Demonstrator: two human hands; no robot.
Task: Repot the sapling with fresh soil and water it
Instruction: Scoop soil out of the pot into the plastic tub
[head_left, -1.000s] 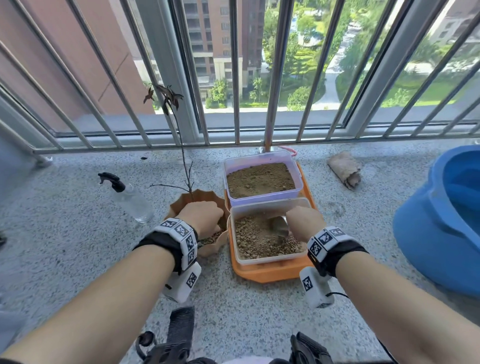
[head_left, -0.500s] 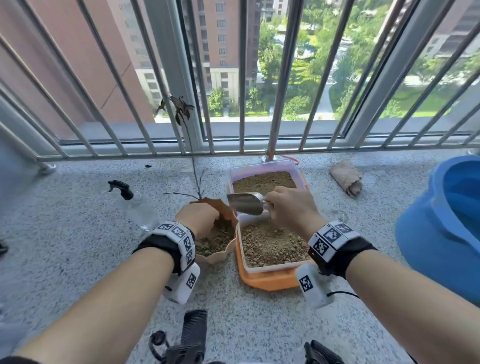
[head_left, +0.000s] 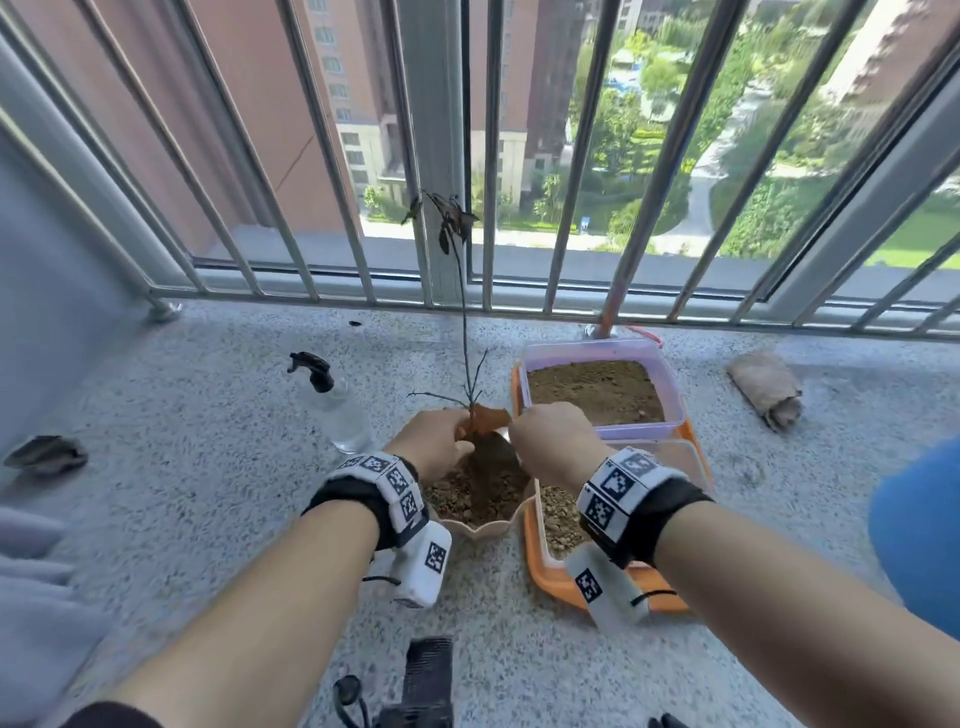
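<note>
A thin sapling (head_left: 464, 322) with a few dark leaves stands in a scalloped beige pot (head_left: 480, 526) holding gravelly soil. My left hand (head_left: 434, 446) grips the pot's far left rim near the stem. My right hand (head_left: 553, 441) is curled over the pot, holding a metal scoop (head_left: 493, 451) whose dark blade shows between the hands above the soil. To the right, an orange tray (head_left: 550, 584) carries a box of fine brown soil (head_left: 595, 392) and a box of gravelly soil (head_left: 558, 517). A spray bottle (head_left: 332, 402) lies left of the pot.
Metal window bars run along the back of the speckled ledge. A rolled brown cloth (head_left: 766, 392) lies at back right, a blue tub (head_left: 917, 535) at the right edge, a dark leaf-like scrap (head_left: 47, 456) at far left.
My right hand lifted the scoop out of the near soil box and carried it left over the pot. The left hand stayed on the pot's rim.
</note>
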